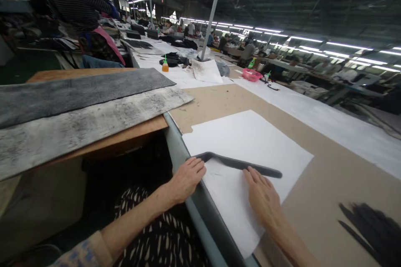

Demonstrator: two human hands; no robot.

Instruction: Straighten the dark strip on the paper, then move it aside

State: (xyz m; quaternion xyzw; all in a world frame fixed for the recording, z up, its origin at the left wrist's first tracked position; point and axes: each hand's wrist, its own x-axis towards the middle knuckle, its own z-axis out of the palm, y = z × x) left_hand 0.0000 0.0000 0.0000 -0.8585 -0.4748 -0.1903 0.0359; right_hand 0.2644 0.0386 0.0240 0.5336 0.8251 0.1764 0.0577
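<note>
Factory table [313,133]: both hands' grip released, left hand [186,179], right hand [261,196] flat on black strip [241,163].

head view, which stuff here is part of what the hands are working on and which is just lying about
In hand: dark curved strip, white paper sheet beneath it, left hand and right hand pressing on them.

Lying about: pile of dark strips, grey boards, orange bottle, pink tray.

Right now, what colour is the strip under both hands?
Dark grey to black strip, lying on the white paper sheet; head view.
</note>
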